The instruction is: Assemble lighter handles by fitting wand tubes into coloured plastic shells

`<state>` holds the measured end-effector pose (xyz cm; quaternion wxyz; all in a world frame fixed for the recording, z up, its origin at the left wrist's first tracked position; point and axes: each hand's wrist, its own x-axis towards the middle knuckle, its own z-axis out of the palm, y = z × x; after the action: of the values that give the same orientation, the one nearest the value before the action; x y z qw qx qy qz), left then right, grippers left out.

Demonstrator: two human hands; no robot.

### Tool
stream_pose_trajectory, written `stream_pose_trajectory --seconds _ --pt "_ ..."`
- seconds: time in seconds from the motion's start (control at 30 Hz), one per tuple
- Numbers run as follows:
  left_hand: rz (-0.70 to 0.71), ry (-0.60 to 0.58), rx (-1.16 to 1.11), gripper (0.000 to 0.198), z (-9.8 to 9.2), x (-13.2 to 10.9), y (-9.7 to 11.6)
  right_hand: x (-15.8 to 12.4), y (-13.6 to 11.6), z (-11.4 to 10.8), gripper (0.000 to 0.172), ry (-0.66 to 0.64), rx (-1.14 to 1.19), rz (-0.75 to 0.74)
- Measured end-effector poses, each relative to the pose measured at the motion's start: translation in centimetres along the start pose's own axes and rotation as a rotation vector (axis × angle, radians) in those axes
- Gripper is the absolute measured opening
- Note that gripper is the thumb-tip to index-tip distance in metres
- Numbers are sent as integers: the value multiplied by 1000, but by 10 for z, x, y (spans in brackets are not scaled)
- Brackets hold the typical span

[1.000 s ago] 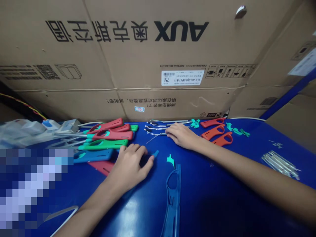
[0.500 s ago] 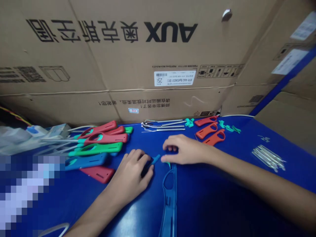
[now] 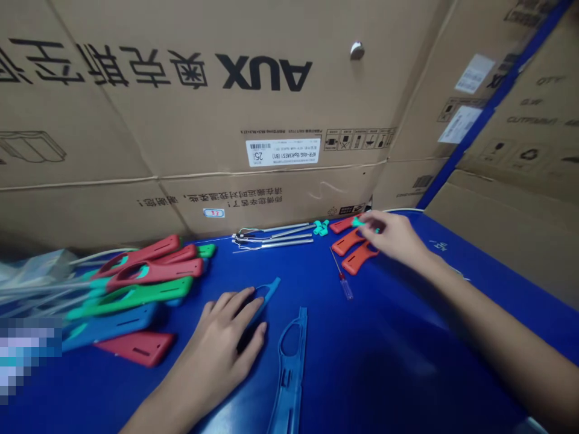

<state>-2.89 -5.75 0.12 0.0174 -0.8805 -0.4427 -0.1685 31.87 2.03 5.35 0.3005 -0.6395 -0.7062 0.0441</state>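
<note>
My left hand (image 3: 226, 337) lies low on the blue surface, its fingers and thumb around a blue plastic lighter shell half (image 3: 271, 292); most of that shell is hidden under the hand. Right of it, a second blue shell half (image 3: 289, 367) lies hollow side up. My right hand (image 3: 391, 238) is at the back right with its fingertips together at a small green trigger piece (image 3: 358, 222). Beside and below those fingers lie orange lighter shells (image 3: 357, 258). More green bits show partly behind the hand.
Several finished-looking red, green and blue lighters (image 3: 145, 292) are piled at left. Metal lighter tubes with wires (image 3: 284, 236) and green triggers (image 3: 321, 228) lie by the cardboard wall (image 3: 190, 132). A screwdriver (image 3: 346, 286) rests near the orange shells.
My right hand has moved from the top of the blue shell half to the back right, by the orange shells and green pieces. My left hand stays at its shell. The view has turned right.
</note>
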Motion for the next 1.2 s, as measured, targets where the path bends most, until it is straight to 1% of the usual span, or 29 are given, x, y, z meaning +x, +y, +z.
stream_pose_trajectory --seconds 0.03,0.1,0.17,0.23,0.33,0.5,0.57,0.6,0.67,0.73,0.77,0.8,0.83,0.9,0.93,0.97,1.0,1.03,1.1,1.2 --pt "6 4 3 34 0 0 1 2 18 -6 20 45 -46 62" --pt "15 13 7 35 1 0 2 3 48 -12 17 75 -116 152" --pt "22 12 8 38 2 -1 2 2 67 -12 16 69 -154 200" --pt "22 4 15 40 2 -1 2 1 76 -8 19 56 -168 217" --pt "26 -15 26 43 1 -2 2 0 81 -2 23 55 -176 240" --pt "46 -15 38 44 1 -3 1 3 85 -3 12 120 -180 272" --pt "48 1 26 40 0 -3 1 2 75 -4 12 160 -154 237" --pt "41 13 15 37 0 -3 1 0 66 -4 14 180 -135 210" --pt "-4 37 1 28 -1 -2 0 -9 38 -2 16 204 -83 129" --pt "-66 37 4 23 -1 -1 0 -25 2 3 14 167 -2 -9" --pt "-89 29 11 23 -1 0 -1 -36 -17 5 14 92 102 -181" --pt "-99 22 19 23 -1 0 -1 -46 -35 9 15 -14 195 -344" --pt "-97 19 20 23 0 0 -2 -57 -51 12 19 -149 240 -467" --pt "-73 38 -12 23 0 0 -3 -74 -75 19 31 -425 232 -616" --pt "-64 60 -40 24 0 1 -4 -81 -81 22 35 -522 217 -665" --pt "-61 84 -77 25 -1 1 -4 -85 -85 26 35 -588 200 -696" --pt "-67 102 -126 25 -2 1 -4 -88 -87 30 31 -619 187 -711" --pt "-87 113 -183 25 -4 2 -4 -89 -86 34 26 -622 177 -713" --pt "-169 110 -319 25 -9 4 -3 -89 -82 40 19 -589 151 -695" --pt "-384 44 -628 31 -16 8 0 -86 -77 44 21 -554 128 -674"
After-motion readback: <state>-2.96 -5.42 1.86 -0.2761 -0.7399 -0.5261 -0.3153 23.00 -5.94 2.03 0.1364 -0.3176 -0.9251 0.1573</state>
